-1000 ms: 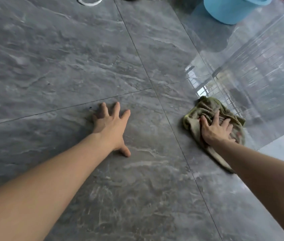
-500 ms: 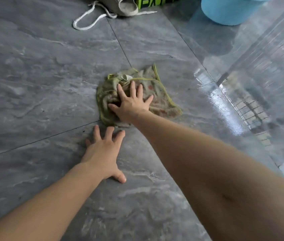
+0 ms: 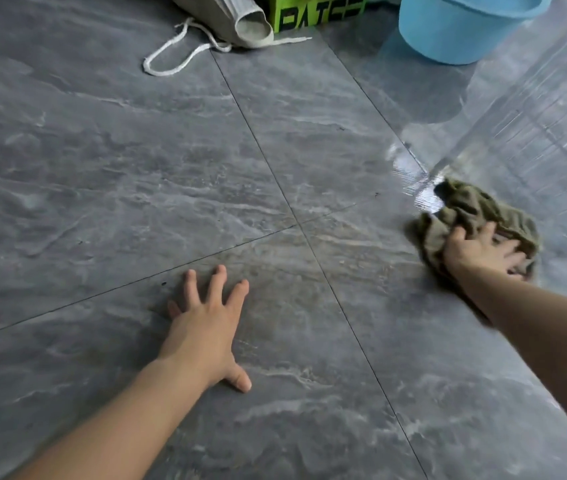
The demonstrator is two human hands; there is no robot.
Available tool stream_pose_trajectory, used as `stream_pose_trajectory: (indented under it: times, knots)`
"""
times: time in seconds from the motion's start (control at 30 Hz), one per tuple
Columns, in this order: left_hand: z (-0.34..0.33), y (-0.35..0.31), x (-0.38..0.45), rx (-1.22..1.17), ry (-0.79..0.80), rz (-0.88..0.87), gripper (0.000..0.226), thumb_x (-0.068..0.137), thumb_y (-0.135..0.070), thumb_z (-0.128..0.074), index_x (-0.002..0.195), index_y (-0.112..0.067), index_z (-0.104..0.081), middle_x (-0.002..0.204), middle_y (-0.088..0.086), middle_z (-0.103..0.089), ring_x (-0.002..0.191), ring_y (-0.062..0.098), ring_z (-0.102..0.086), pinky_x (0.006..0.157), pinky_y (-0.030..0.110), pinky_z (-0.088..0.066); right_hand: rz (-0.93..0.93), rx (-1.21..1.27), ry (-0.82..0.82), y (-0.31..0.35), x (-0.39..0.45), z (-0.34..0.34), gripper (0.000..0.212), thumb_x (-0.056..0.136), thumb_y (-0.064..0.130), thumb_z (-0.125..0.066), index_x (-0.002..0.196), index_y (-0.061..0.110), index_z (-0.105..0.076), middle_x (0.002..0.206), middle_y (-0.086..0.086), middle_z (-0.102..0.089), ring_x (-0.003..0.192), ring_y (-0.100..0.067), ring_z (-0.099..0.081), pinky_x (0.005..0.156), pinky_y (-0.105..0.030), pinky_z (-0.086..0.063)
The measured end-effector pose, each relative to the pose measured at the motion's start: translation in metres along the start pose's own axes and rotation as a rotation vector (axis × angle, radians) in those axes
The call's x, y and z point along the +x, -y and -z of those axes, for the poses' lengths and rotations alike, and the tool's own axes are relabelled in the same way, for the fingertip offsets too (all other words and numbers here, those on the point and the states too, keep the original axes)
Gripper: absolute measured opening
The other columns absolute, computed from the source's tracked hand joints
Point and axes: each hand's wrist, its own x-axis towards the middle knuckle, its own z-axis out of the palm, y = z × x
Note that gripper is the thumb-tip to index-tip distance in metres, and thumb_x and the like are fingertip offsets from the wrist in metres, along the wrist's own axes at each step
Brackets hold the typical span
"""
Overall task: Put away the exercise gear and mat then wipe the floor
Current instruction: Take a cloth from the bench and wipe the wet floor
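One rag (image 3: 476, 216), one blue bucket (image 3: 462, 26), one beige drawstring bag (image 3: 226, 19) and one green item with dark lettering (image 3: 310, 17) were before me on the grey tiled floor (image 3: 102, 168). My left hand (image 3: 206, 327) lay flat on a tile, fingers spread and straight, thumb out to the side, holding nothing, the arm stretched forward. My right hand (image 3: 479, 251) reached out to the right and pressed down on the crumpled olive rag, fingers laid over its folds; I could not tell whether they curled into the cloth. The rag sat at the edge of a wet, shiny patch (image 3: 413, 168). The bucket stood at the far right; its inside was hidden. The bag lay open-mouthed at the top, its white cord (image 3: 171, 60) looped on the floor.
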Motion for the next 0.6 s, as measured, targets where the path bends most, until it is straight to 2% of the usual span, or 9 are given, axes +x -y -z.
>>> stream_pose_trajectory:
  times: [0.1,0.17,0.27,0.37,0.47,0.53,0.6]
  knots:
    - [0.000,-0.001,0.001,0.011,-0.009,-0.006,0.144,0.049,-0.063,-0.084,0.151,-0.028,0.011,0.154,0.005,0.027,0.142,0.047,0.014,0.111,0.059,-0.029,-0.018,0.021,0.008,0.016,0.001,0.000,0.062,0.098,0.050,-0.027,0.155,0.029,-0.011,0.162,-0.013,0.000,0.148,-0.036,0.005,0.115,-0.060,0.003]
    - [-0.003,0.000,0.001,0.014,-0.014,-0.016,0.144,0.049,-0.064,-0.084,0.151,-0.028,0.011,0.155,0.005,0.027,0.142,0.047,0.015,0.111,0.060,-0.028,0.086,-0.011,0.031,0.046,-0.008,-0.004,0.060,0.099,0.047,-0.025,0.155,0.030,-0.010,0.163,-0.010,0.001,0.149,-0.032,0.005,0.116,-0.059,0.003]
    - [-0.004,0.001,0.000,-0.005,-0.009,-0.011,0.143,0.048,-0.063,-0.085,0.150,-0.030,0.011,0.155,0.004,0.028,0.142,0.046,0.017,0.112,0.060,-0.027,0.384,-0.038,0.079,0.109,-0.036,-0.017,0.060,0.098,0.045,-0.027,0.154,0.035,-0.007,0.163,-0.006,0.002,0.149,-0.028,0.006,0.115,-0.060,0.003]
    - [0.000,-0.001,0.003,0.014,0.022,0.013,0.142,0.049,-0.060,-0.086,0.149,-0.030,0.010,0.154,0.005,0.029,0.142,0.048,0.017,0.112,0.062,-0.025,0.815,-0.079,0.158,0.173,-0.101,-0.042,0.060,0.097,0.046,-0.029,0.152,0.040,-0.005,0.163,-0.004,0.004,0.149,-0.028,0.008,0.116,-0.060,0.004]
    - [0.002,-0.001,0.003,0.020,0.037,0.022,0.139,0.050,-0.059,-0.086,0.148,-0.031,0.009,0.153,0.005,0.027,0.141,0.047,0.013,0.111,0.062,-0.025,1.229,-0.119,0.217,0.208,-0.193,-0.069,0.058,0.097,0.049,-0.031,0.151,0.042,-0.013,0.163,-0.001,0.000,0.150,-0.027,0.005,0.116,-0.059,0.004]
    - [0.000,0.001,0.002,0.041,0.008,0.012,0.135,0.048,-0.062,-0.084,0.144,-0.029,0.005,0.153,0.005,0.022,0.140,0.045,0.003,0.110,0.060,-0.028,1.390,-0.128,0.225,0.209,-0.238,-0.083,0.056,0.097,0.050,-0.030,0.151,0.042,-0.016,0.163,0.002,-0.003,0.150,-0.025,0.003,0.116,-0.058,0.004]
    - [-0.002,0.003,0.001,0.047,-0.011,0.006,0.135,0.046,-0.064,-0.082,0.141,-0.029,0.006,0.152,0.004,0.020,0.138,0.044,0.000,0.109,0.057,-0.031,1.436,-0.116,0.244,0.205,-0.249,-0.088,0.055,0.098,0.050,-0.030,0.151,0.041,-0.019,0.163,0.005,-0.006,0.150,-0.023,0.001,0.117,-0.054,0.004]
